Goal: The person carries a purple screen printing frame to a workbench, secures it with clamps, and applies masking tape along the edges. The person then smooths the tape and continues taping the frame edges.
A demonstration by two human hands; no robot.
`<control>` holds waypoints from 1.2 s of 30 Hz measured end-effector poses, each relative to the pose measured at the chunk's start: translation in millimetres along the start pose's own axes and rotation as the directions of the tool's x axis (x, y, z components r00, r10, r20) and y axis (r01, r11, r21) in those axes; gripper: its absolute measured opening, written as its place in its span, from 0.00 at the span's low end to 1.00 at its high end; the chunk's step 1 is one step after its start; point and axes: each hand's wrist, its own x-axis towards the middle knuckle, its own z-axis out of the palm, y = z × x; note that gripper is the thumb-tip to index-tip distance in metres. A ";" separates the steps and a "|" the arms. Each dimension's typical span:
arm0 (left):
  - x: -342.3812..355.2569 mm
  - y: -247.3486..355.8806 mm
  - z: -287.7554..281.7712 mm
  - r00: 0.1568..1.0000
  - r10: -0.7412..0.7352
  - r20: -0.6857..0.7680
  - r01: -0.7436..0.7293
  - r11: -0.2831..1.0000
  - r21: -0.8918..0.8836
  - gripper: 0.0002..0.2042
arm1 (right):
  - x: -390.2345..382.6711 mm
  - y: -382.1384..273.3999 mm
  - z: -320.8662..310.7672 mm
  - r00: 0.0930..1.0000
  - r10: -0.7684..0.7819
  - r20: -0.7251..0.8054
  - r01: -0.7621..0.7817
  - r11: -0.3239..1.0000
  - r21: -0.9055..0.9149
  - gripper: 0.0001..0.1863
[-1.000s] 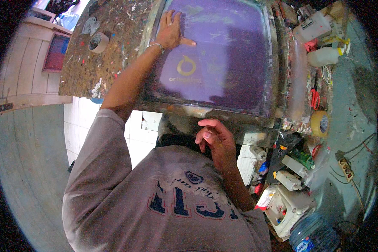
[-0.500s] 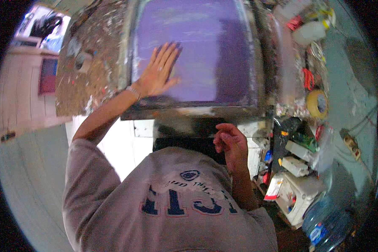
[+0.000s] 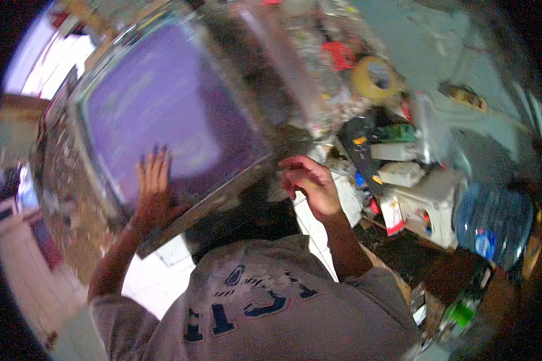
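Observation:
A purple rectangular panel (image 3: 144, 99) with a worn frame, resembling a printing screen, lies on a cluttered worktable at the left. My left hand (image 3: 155, 180) is flat on its near part, fingers stretched out and holding nothing. Past the panel's near right corner, my right hand (image 3: 313, 185) hovers apart from it, fingers loosely bent and slightly apart. Nothing shows in that hand, though motion blurs it. A shadow darkens the panel's right side.
A roll of yellowish tape (image 3: 376, 78) and a red item (image 3: 338, 55) lie on the paint-spattered ledge at the right. Below stand a black container (image 3: 361, 141), white boxes (image 3: 401, 173), a whitish plastic stool (image 3: 435, 201) and a large blue water bottle (image 3: 494, 222).
My view has swung to the right, so the panel now appears tilted and farther left. My left hand sits closer to the panel's near edge. My right hand is still raised off the table.

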 end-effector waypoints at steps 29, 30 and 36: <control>-51.0 125.7 -77.7 0.857 -0.240 -0.457 -0.238 0.603 -0.762 0.24 | 66.0 -154.9 -181.7 0.825 -0.510 -0.242 0.167 0.629 -0.759 0.10; -40.8 134.0 -83.9 0.870 -0.218 -0.443 -0.267 0.548 -0.793 0.26 | 36.9 -156.3 -161.5 0.781 -0.544 -0.308 0.223 0.704 -0.675 0.09; 17.4 201.2 -115.9 0.724 -0.222 -0.653 -0.559 0.366 -0.744 0.32 | -83.9 -98.9 -60.9 0.924 -0.323 -0.205 0.147 0.795 -0.589 0.09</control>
